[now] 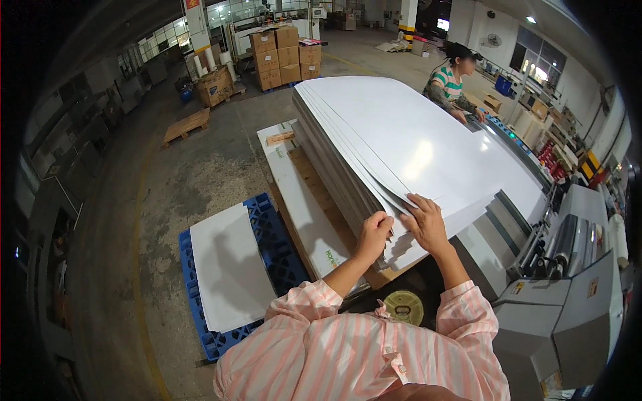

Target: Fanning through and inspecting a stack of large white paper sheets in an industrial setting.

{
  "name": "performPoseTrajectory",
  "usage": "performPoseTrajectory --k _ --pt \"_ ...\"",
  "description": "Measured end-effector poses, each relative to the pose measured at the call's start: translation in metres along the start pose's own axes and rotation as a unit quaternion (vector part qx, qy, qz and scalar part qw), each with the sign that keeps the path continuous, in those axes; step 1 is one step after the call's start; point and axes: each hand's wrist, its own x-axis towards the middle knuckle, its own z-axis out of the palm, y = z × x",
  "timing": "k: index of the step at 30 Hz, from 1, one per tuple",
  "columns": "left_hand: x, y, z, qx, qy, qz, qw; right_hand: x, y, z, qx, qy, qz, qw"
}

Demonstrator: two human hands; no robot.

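Paper sheets (401,144), big and white, sit in a tall stack, and we tell every place from that stack. Left of it, down on the floor, we see a blue pallet (267,230) with one white sheet (231,267) on top. At the stack's near corner our left hand (373,235) curls its fingers shut on the sheet edges. Beside it our right hand (424,224) lies flat on top, fingers spread apart. Right of the stack stands a grey machine (568,294).

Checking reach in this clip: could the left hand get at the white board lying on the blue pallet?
Probably not from here. The left hand grips the paper stack's near corner, while the white board on the blue pallet lies low on the floor, well left.
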Motion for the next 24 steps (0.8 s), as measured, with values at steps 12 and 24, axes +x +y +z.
performPoseTrajectory --k 12,24 --pt "-0.001 0.007 0.001 -0.008 -0.045 0.020 0.999 0.019 0.001 -0.018 0.204 0.052 0.080 0.974" --pt "0.000 -0.006 0.001 0.038 -0.031 0.037 0.998 0.009 -0.006 -0.010 0.109 0.020 0.066 0.992"
